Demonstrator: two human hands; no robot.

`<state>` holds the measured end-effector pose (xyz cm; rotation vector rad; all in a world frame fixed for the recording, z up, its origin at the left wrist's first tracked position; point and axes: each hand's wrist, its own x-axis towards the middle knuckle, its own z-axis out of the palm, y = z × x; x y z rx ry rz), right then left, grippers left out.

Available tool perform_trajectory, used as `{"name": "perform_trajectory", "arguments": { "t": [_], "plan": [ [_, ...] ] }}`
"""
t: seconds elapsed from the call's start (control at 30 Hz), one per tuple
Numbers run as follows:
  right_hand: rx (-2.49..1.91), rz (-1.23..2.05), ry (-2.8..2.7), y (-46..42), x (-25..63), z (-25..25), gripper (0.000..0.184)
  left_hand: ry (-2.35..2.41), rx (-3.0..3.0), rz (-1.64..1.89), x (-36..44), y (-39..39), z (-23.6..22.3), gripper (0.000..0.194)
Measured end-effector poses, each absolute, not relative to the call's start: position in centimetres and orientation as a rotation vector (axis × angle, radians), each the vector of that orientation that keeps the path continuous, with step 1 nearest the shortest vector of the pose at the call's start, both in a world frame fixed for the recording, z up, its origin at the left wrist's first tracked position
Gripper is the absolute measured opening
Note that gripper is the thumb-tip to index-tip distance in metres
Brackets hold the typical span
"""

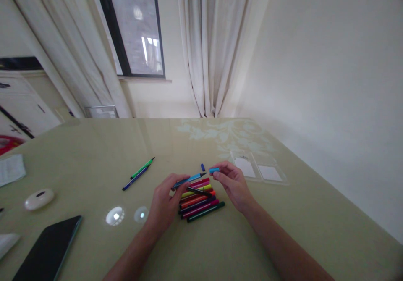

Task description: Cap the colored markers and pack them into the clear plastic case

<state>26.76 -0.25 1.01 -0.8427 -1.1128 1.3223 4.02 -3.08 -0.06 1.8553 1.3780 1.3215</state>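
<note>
Between the fingers of my left hand (166, 199) is a light blue felt-tip pen (191, 179), its dark tip bare and pointing right. My right hand (231, 184) pinches the light blue pen cap (214, 170), a small gap away from that tip. Below the pen lies a row of several capped felt-tip pens (200, 205), in red, yellow, orange, purple, magenta and dark green. A black pen (199, 191) rests across the row. Just beyond the hands sits a loose dark blue cap (202, 167).
Uncapped green (142, 168) and dark blue (136, 177) pens lie left of my hands. At the right is an open clear plastic case (260, 167) holding white cards. A dark tablet (48, 249) and a white mouse (39, 199) lie on the left. A wall borders the table's right side.
</note>
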Motion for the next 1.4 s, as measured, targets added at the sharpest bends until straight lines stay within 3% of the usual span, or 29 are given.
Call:
{"name": "perform_trajectory", "arguments": {
  "t": [0.5,1.17,1.4],
  "plan": [
    [-0.943,1.324,-1.327,-0.4,26.3,0.4,0.027,1.306,1.942,1.364,4.0,-3.1,0.0,0.018],
    [-0.988,0.938,-1.821,-0.8,27.1,0.4,0.026,1.276,1.876,1.29,3.3,-2.8,0.3,0.01],
    [-1.045,0.87,-1.89,-0.2,28.1,1.3,0.026,1.322,1.921,1.139,2.4,-1.7,1.1,0.025]
  ]
}}
